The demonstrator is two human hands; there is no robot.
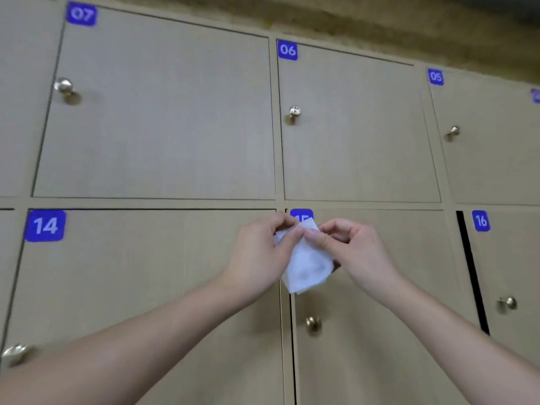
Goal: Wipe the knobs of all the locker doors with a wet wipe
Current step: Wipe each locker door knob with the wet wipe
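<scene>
Hands meet in front of me just below centre of my head view, both raised before the lockers. My left hand [260, 252] comes in from 7 o'clock, thumb and curled fingers pinching the upper left edge of the wet wipe [306, 264]. My right hand [353, 249] comes in from 5 o'clock and pinches the wipe's upper right part, thumb on the front, fingers curled behind it. The wipe is white, crumpled and partly folded, hanging down between the two hands; it shows faint grey smudges on its lower half. It touches no knob.

Behind the wipe sits the blue number label of locker 15 [301, 214], half covered by my fingers and the wipe. That door's brass knob [313, 323] lies at 6 o'clock from the wipe, well apart from it. At 9 o'clock is the door labelled 14 [44, 225], with its knob [14, 353] far down at the left edge, just above my left forearm. At 3 o'clock the door labelled 16 [480, 220] stands slightly ajar, a dark gap along its left side, with its knob [508, 303] at 4 o'clock.

In the row above, the knob of door 07 [65, 88] sits at 10 o'clock, the knob of door 06 [294, 112] at 12 o'clock, and the knob of door 05 [453, 132] at 2 o'clock.
</scene>
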